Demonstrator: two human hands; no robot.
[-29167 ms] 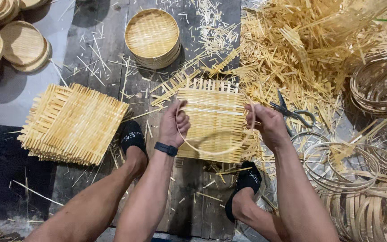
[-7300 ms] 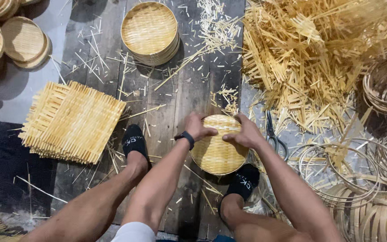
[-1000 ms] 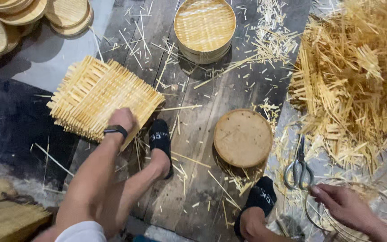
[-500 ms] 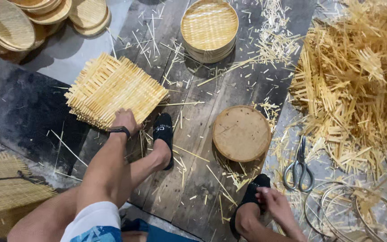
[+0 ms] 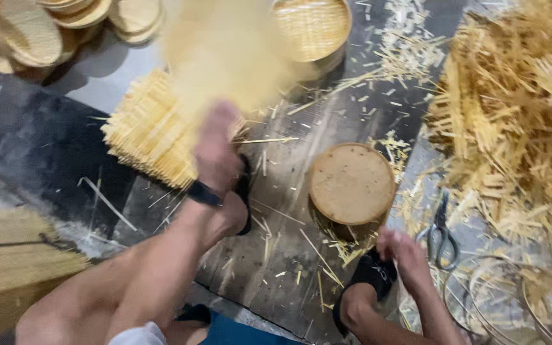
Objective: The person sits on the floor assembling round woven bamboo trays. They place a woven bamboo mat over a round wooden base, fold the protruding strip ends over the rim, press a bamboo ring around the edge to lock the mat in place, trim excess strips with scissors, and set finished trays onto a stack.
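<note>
My left hand (image 5: 215, 150), with a black band on the wrist, grips a square woven bamboo mat (image 5: 225, 54) and holds it up off the stack of mats (image 5: 145, 137); the lifted mat is blurred by motion. My right hand (image 5: 405, 254) hovers with loose fingers beside my right foot in a black slipper (image 5: 372, 271), holding nothing. A round bamboo basket (image 5: 351, 184) lies upside down on the dark boards between my feet, just above the right hand.
Scissors (image 5: 441, 231) lie right of the basket. A big pile of bamboo strips (image 5: 512, 108) fills the right side, with thin bamboo hoops (image 5: 512, 300) below it. Another round basket (image 5: 311, 29) stands at the top, stacked round lids (image 5: 33, 32) at top left.
My left hand has lifted one mat up off the stack. My right hand has risen a little beside the right foot.
</note>
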